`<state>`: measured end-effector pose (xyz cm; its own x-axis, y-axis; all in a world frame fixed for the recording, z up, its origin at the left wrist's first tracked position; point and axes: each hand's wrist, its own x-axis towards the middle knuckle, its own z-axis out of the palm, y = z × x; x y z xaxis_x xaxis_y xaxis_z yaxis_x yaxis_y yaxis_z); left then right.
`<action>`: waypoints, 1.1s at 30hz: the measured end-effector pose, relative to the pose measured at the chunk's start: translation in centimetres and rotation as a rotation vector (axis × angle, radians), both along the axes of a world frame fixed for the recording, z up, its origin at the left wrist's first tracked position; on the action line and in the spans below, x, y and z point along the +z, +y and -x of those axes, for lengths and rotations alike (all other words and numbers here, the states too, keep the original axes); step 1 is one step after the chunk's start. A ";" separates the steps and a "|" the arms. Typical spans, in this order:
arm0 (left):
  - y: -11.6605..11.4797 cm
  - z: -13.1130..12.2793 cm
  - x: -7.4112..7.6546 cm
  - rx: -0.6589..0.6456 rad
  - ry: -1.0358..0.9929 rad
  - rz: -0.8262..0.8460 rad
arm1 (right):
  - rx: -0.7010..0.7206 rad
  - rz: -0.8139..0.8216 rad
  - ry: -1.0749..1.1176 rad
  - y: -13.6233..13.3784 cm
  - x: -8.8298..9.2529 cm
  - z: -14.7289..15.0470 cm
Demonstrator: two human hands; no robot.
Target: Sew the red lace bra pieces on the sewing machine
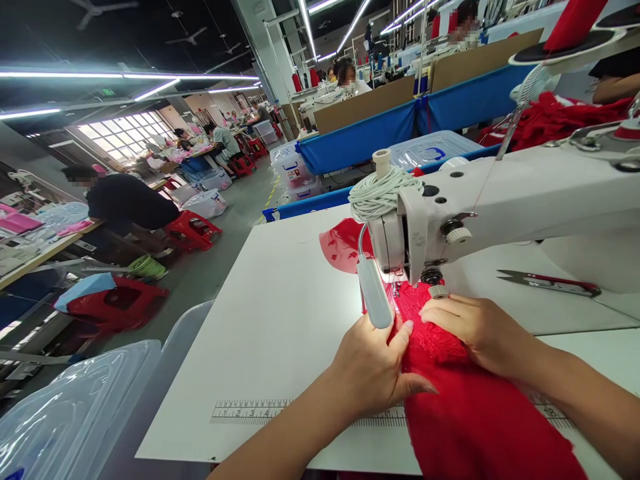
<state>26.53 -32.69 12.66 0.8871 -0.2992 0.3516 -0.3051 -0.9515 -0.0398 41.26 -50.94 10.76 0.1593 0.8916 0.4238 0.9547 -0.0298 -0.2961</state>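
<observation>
A length of red lace fabric (480,413) runs from the table's front edge up to the presser foot of a white sewing machine (540,193). At the fabric's left edge, just below the needle area, my left hand (367,363) grips it, thumb lying across the cloth. A grey-white lamp head (375,293) on a bent neck hides some of its fingers. My right hand (475,330) holds the gathered lace on the right side, fingertips bent into it. Behind the needle, a sheer red piece (345,247) lies on the white table (280,320).
Thread snips (550,283) lie right of the machine head. Bundled pale cord (385,193) sits on top of it. A printed ruler (250,411) crosses the table front. Clear plastic bins (100,393) stand at left. Other people work at machines beyond the blue cloth trough (360,140).
</observation>
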 end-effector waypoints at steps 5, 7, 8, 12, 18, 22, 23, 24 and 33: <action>-0.3 0.0 -0.1 0.005 -0.021 0.003 | -0.003 -0.012 -0.012 -0.1 -0.3 0.0; -0.3 0.0 -0.1 0.010 -0.018 0.006 | -0.022 -0.033 -0.014 0.0 -0.7 0.0; -0.3 0.0 -0.1 0.014 -0.019 0.004 | -0.035 -0.043 -0.015 0.0 -0.8 0.1; -0.2 -0.1 -0.1 0.020 -0.036 -0.004 | -0.063 -0.046 -0.021 0.1 -1.1 0.2; -0.1 -0.2 -0.4 0.043 -0.054 -0.013 | -0.105 -0.032 -0.014 0.2 -0.9 0.2; -0.1 -0.2 -0.5 0.054 -0.013 -0.020 | -0.062 -0.044 -0.060 0.2 -0.4 0.1; -0.1 -0.2 -0.5 0.056 -0.008 -0.022 | -0.050 -0.048 -0.074 0.2 -0.2 0.1; -0.1 -0.2 -0.5 0.057 -0.007 -0.022 | -0.043 -0.051 -0.085 0.2 -0.1 0.1; 0.1 -0.3 -0.7 0.054 -0.043 -0.002 | -0.076 -0.055 -0.055 0.3 -0.5 0.2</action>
<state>26.86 -32.62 11.95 0.8858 -0.2520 0.3897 -0.2514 -0.9664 -0.0535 41.08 -50.64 10.27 0.2010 0.8529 0.4818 0.9652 -0.0883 -0.2464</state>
